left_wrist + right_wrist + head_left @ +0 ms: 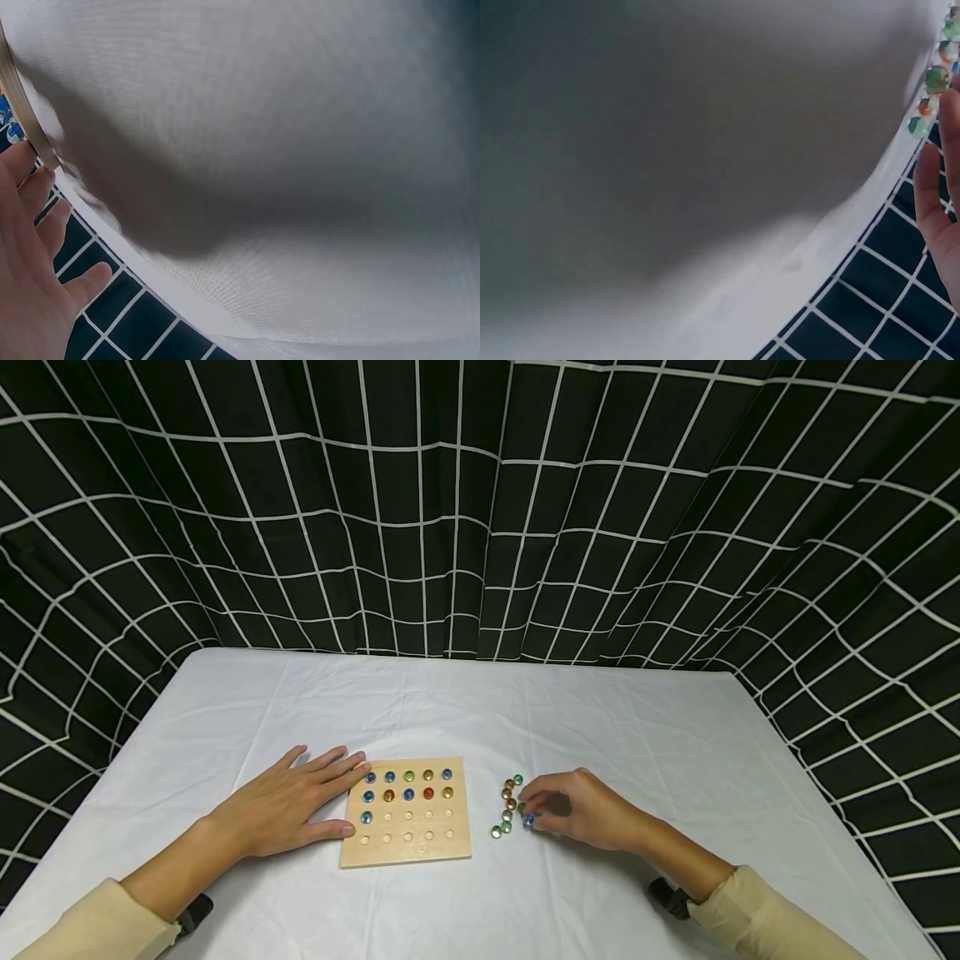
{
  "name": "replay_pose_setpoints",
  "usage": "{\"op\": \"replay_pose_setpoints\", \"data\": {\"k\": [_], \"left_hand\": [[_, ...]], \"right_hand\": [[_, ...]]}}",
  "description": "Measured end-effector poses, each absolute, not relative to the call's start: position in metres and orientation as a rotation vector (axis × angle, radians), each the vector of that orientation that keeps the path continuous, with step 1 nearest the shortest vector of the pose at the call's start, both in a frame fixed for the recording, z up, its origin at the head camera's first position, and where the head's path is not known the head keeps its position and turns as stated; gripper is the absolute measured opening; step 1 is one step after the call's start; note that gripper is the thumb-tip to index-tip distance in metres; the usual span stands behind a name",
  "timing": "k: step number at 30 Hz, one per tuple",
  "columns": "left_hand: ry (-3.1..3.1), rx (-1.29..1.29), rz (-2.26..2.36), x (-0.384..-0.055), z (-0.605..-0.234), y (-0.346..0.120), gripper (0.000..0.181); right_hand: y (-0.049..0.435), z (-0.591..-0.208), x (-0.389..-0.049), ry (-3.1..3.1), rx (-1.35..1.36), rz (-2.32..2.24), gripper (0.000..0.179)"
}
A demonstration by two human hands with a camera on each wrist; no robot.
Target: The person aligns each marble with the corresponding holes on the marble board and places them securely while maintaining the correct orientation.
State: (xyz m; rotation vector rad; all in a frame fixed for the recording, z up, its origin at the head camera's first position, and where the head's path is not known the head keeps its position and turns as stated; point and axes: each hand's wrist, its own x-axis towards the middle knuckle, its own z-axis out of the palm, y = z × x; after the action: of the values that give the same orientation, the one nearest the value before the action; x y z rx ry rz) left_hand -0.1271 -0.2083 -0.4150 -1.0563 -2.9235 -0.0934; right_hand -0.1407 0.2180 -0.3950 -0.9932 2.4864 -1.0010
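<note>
A pale wooden board (408, 852) with rows of round hollows lies on the cloth in the head view. Colored glass marbles (408, 776) fill its two far rows, and one blue marble (367, 817) sits at the left of the third. My left hand (292, 806) lies flat with fingers spread, its fingertips and thumb on the board's left edge. To the board's right, my right hand (581, 810) pinches a blue marble (528, 820) between thumb and fingers. A green marble (937, 79) is close by its fingertips in the right wrist view.
Several loose marbles (507, 793) lie in an uneven line between the board and my right hand. A white cloth (600, 727) covers the table. Behind it and at the sides hangs a black curtain (450, 552) with a white grid.
</note>
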Motion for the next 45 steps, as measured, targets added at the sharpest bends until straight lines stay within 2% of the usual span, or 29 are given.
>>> {"op": "replay_pose_setpoints", "data": {"k": [8,26,45], "left_hand": [[-2.95,-1.052,-0.088,-0.128,-0.415,-0.209,0.081],[-2.962,-1.053,-0.092,-0.128,-0.415,-0.209,0.082],[-2.94,-1.066,-0.085,-0.13,-0.418,-0.212,0.081]], "right_hand": [[0.202,-0.394,-0.142,2.387,-1.048,-1.217,0.029],[0.157,-0.394,-0.143,2.285,-1.043,-1.231,0.022],[0.127,-0.394,-0.14,2.396,-1.138,-0.962,0.021]]}}
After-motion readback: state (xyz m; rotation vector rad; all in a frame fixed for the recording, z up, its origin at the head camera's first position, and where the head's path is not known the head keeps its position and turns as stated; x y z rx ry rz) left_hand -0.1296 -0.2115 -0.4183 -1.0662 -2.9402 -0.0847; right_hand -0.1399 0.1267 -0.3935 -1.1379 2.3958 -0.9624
